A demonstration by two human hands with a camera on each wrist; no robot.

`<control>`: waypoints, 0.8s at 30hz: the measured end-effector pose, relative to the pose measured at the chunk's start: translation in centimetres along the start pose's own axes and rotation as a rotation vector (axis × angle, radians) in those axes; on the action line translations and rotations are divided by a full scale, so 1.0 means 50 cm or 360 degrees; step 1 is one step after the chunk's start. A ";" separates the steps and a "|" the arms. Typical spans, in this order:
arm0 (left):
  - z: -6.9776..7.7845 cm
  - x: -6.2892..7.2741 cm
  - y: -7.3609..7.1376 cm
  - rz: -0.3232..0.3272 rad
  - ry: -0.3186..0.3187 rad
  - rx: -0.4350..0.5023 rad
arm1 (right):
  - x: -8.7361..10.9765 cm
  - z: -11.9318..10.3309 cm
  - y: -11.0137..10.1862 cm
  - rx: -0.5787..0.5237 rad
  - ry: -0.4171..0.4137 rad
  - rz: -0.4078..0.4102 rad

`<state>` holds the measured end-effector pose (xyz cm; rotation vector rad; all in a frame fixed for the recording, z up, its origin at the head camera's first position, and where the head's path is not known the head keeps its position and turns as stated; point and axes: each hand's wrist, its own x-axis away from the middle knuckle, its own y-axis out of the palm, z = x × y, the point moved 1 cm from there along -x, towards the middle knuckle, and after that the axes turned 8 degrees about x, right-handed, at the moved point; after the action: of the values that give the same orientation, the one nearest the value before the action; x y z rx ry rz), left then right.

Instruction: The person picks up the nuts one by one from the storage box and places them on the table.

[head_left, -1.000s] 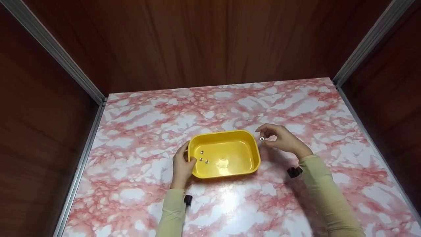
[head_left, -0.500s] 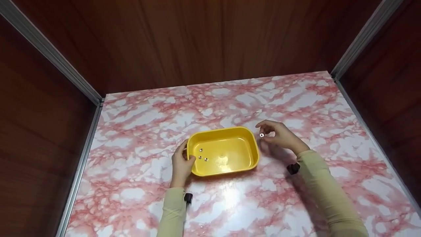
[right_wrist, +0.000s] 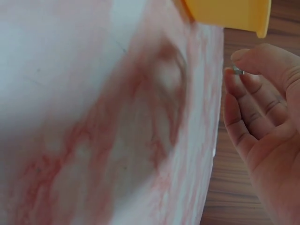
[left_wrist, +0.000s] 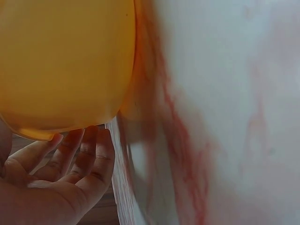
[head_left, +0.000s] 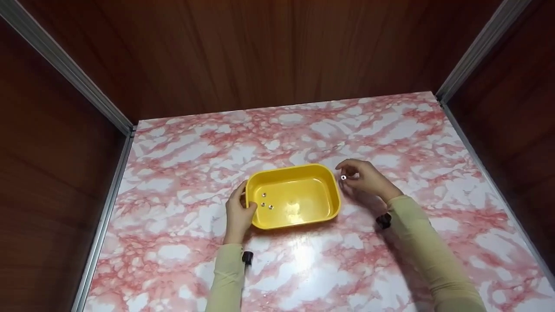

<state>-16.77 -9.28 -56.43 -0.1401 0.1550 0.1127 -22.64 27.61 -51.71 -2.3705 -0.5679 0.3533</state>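
A yellow plastic bin [head_left: 299, 197] sits mid-table in the head view. My left hand [head_left: 238, 216] grips its left end, thumb over the rim and fingers along the outer wall; the left wrist view shows those fingers [left_wrist: 96, 159] against the bin [left_wrist: 70, 61]. Three small metal nuts [head_left: 264, 195] lie inside the bin near that end. Just off the bin's right rim, my right hand [head_left: 366, 177] pinches another small nut [head_left: 343, 177] between thumb and fingertip. In the right wrist view the nut [right_wrist: 237, 70] shows as a silvery edge between the fingertips, below the bin's corner [right_wrist: 229, 14].
The table [head_left: 182, 251] has a pink and white marbled top. Dark wood panels [head_left: 269, 52] enclose it at the back and both sides, with grey metal rails [head_left: 104, 208] along the corners. A black wrist camera [head_left: 383, 221] hangs at my right sleeve.
The bin and both hands sit slightly higher in the head view as the whole scene shifts. Both grips stay the same, and the right hand hovers at nearly the same spot by the rim.
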 end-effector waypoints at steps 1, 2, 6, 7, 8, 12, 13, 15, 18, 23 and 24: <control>0.001 0.000 0.000 0.0000 -0.0004 0.0006 | -0.002 0.012 0.004 0.0006 0.0002 0.0001; 0.002 0.001 0.000 -0.0004 -0.0006 0.0010 | -0.004 0.023 0.008 0.0009 0.0008 0.0002; 0.003 0.000 0.000 -0.0010 0.0000 0.0009 | -0.007 0.058 0.017 0.0020 0.0041 0.0000; 0.003 0.000 0.000 -0.0010 -0.0003 0.0002 | -0.007 0.063 0.017 0.0026 0.0048 -0.0002; 0.003 0.000 0.000 -0.0010 -0.0005 -0.0008 | -0.007 0.066 0.018 0.0032 0.0051 -0.0006; 0.005 -0.002 -0.001 0.0011 -0.0012 -0.0069 | -0.007 0.069 0.019 0.0050 0.0055 -0.0017; 0.005 -0.003 -0.001 0.0015 -0.0010 -0.0083 | -0.008 0.070 0.019 0.0057 0.0063 -0.0020; 0.005 -0.004 -0.001 0.0017 -0.0002 -0.0096 | -0.008 0.070 0.020 0.0070 0.0077 -0.0025; 0.003 -0.004 -0.001 0.0017 -0.0002 -0.0097 | -0.010 0.070 0.021 0.0093 0.0098 -0.0033; 0.002 -0.003 -0.001 0.0007 -0.0028 -0.0026 | -0.013 0.072 0.026 0.0090 0.0109 -0.0044; 0.002 -0.003 -0.001 0.0004 -0.0033 -0.0005 | -0.013 0.073 0.027 0.0077 0.0114 -0.0047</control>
<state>-16.90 -9.31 -56.31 -0.1421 0.1346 0.1169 -24.23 28.34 -55.23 -2.3160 -0.5545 0.2649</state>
